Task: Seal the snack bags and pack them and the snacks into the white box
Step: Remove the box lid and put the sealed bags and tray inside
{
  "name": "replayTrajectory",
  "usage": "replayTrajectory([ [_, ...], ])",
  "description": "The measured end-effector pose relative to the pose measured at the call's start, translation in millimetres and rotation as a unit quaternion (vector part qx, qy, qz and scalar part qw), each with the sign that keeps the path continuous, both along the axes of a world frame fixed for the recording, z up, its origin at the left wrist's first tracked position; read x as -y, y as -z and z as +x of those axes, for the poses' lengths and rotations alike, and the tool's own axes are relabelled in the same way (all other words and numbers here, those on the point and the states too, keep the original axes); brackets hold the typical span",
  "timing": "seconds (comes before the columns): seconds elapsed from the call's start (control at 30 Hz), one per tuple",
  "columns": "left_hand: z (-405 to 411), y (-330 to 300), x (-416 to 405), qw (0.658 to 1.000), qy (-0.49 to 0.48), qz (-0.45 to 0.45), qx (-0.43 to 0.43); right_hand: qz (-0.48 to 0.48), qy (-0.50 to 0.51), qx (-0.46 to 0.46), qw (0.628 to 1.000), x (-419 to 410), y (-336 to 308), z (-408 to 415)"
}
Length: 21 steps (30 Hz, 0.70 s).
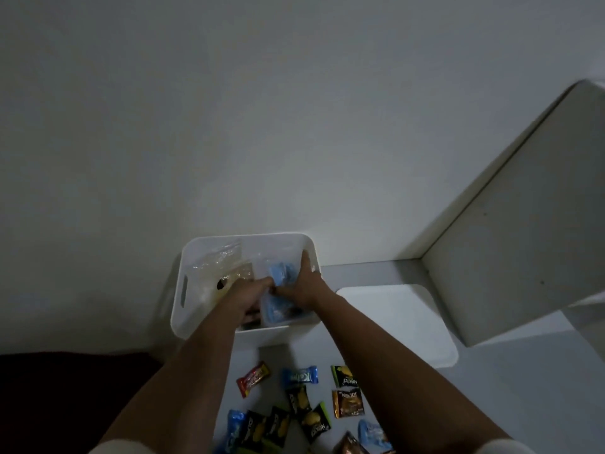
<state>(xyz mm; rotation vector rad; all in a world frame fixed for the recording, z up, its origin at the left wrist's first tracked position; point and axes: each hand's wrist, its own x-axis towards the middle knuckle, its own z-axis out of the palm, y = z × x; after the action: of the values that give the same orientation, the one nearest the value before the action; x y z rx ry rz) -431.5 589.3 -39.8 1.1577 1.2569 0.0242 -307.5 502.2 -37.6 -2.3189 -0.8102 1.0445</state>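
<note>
White box point(196, 309) sits at the surface's point(491, 388) 12 o'clock edge, both hands reaching inside. Left hand point(248, 298) and right hand point(302, 285) each clench the blue bag point(278, 309), which lies in the box's 3 o'clock half. Clear bag point(216, 263) rests in the 9 o'clock half. Loose snacks point(299, 376) lie scattered at 6 o'clock of the box, between the forearms. White lid point(399, 326) lies flat just beside the box at 3 o'clock
</note>
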Motion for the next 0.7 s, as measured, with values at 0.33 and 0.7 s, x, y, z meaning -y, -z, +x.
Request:
replayTrajectory([
  [0.33,15,66,-19,0.997,0.064,0.005,-0.048,-0.124,-0.031,0.042,0.991,4,55,-10],
  [0.7,8,55,-20,0.945,0.15,0.255,-0.142,-0.063,-0.074,0.148,0.984,-8,19,4],
])
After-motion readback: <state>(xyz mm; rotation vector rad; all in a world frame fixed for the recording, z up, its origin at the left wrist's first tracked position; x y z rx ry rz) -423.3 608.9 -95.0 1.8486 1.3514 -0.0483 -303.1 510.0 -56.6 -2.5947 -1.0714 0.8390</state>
